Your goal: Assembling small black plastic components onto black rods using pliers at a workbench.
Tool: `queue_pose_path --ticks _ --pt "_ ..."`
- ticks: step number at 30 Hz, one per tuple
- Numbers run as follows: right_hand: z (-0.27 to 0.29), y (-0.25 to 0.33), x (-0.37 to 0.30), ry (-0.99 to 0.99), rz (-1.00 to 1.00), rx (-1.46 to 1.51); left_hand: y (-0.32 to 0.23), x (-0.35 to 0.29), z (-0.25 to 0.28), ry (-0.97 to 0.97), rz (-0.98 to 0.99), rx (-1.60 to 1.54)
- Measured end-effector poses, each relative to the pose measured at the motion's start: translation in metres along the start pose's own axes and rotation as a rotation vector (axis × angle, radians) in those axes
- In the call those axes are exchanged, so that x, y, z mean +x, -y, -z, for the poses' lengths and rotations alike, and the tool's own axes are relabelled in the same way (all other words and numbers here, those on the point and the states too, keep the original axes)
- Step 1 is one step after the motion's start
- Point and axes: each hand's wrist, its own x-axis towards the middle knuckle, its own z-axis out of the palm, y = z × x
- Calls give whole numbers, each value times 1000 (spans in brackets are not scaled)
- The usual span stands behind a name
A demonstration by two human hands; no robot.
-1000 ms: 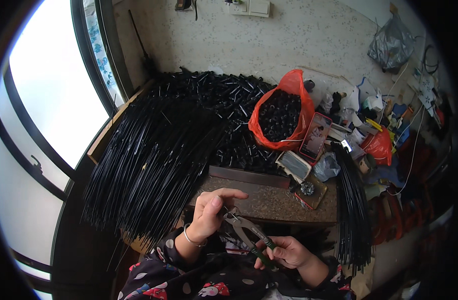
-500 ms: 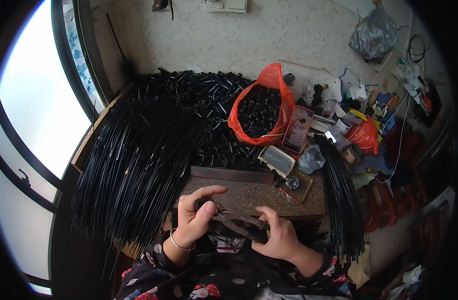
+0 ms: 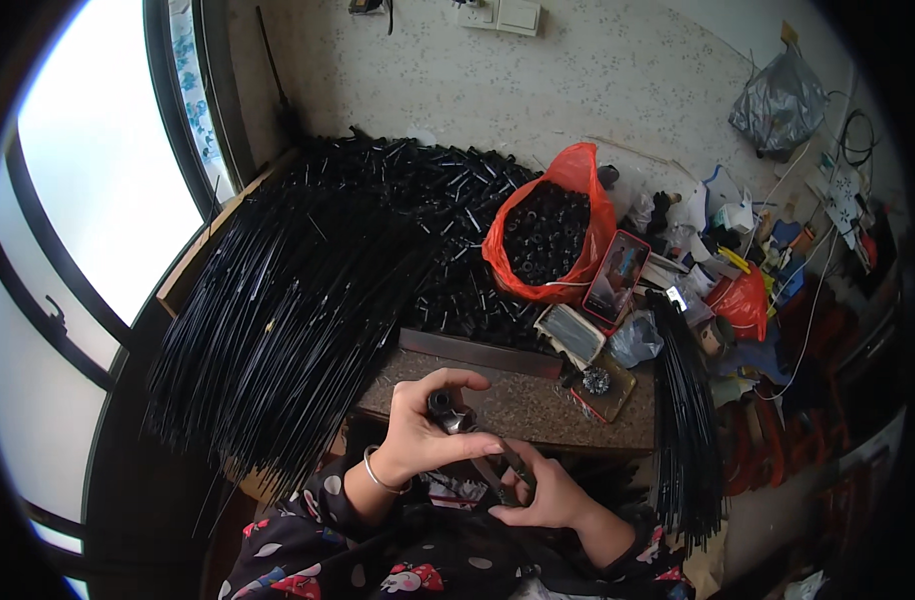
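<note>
Over the front edge of the table, my left hand (image 3: 410, 432) has its fingers curled round a short black tubular piece (image 3: 439, 401), whose round end shows. Metal jaws of a pair of pliers (image 3: 459, 424) meet this piece, though their exact grip on it is hard to make out. My right hand (image 3: 552, 494) is closed round the pliers' dark handles, which lie close together. The left thumb reaches across toward the handles and hides part of the tool.
Long black rods (image 3: 268, 310) hang off the table's left side, more (image 3: 686, 430) at the right. Short black tubes (image 3: 408, 180) are heaped behind a low dark strip (image 3: 478, 352). A red bag (image 3: 585, 215) of black pieces stands beside a phone (image 3: 618, 275) and clutter.
The view has shifted, so the table appears turned. The pliers' handles have come closer together, the right fingers have closed in, and my left thumb now stretches toward the handles.
</note>
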Motion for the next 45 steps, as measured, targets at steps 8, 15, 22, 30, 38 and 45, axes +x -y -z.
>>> queue_pose_path --ticks 8,15,22,30,38,45 --pt "0 -10 -30 175 -300 716 6 2 9 45 5 -147" --pt "-8 -17 -9 -215 134 -214 7 1 7 7 -22 -38" --pt "-1 -5 -33 234 -193 677 16 1 16 91 -62 -101" --pt "-8 -6 -6 -277 83 -259 12 1 14 115 -28 -15" --pt "-26 -19 -20 -81 -51 110 10 7 8 102 -9 -32" --pt "5 -17 -18 375 -157 708 14 -3 1 7 20 -22"
